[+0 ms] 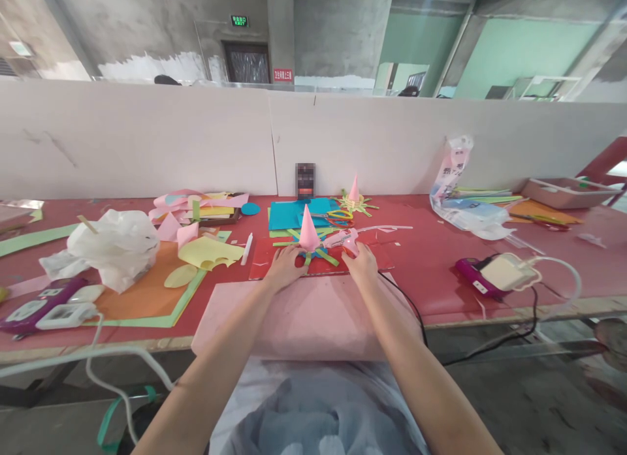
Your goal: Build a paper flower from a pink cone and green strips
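A pink paper cone (308, 232) stands upright on a blue piece with green strips (326, 256) spread around it, over a red board (264, 266). My left hand (285, 267) is at the left front of this piece, its fingers bent at the strips; whether they grip anything is too small to tell. My right hand (361, 262) is wrapped round a pink glue gun (341, 239) lying to the right of the cone. Behind, scissors with yellow handles (340, 215) rest on blue paper (287, 215). A second pink cone (354, 190) with pale strips stands farther back.
A phone (305, 180) leans on the partition (196, 141). Crumpled white plastic (120, 246), paper scraps and a purple power strip (44, 305) lie left. Right are another power strip (477, 277), a plastic bag (455, 194) and a pink tray (563, 192).
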Demonstrator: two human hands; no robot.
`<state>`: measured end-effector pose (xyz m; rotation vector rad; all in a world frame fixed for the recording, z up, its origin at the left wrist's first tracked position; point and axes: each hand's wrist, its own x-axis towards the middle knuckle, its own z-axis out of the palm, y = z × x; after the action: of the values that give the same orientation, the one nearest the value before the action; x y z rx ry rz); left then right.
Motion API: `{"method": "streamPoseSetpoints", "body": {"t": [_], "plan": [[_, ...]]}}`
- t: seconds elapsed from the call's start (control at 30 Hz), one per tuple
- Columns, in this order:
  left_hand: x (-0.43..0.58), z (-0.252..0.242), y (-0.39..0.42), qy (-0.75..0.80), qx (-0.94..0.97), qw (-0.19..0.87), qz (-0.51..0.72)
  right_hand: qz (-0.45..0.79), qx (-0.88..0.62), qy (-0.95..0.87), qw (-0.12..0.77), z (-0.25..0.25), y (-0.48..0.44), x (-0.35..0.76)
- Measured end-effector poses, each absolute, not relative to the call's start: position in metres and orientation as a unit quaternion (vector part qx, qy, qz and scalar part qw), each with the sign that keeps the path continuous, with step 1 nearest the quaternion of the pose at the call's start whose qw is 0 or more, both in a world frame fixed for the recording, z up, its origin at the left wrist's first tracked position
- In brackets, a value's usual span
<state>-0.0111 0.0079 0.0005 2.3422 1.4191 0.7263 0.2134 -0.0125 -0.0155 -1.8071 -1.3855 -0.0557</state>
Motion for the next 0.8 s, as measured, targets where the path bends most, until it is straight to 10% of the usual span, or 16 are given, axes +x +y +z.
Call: {"method": "streamPoseSetpoints", "body": {"t": [0.8], "plan": [[-0.026,-0.017,0.035,0.502,0.798,0.138,0.303,-0.022,-0.723,-0.548,0.421,-0.018,-0.010,0.214]]}}
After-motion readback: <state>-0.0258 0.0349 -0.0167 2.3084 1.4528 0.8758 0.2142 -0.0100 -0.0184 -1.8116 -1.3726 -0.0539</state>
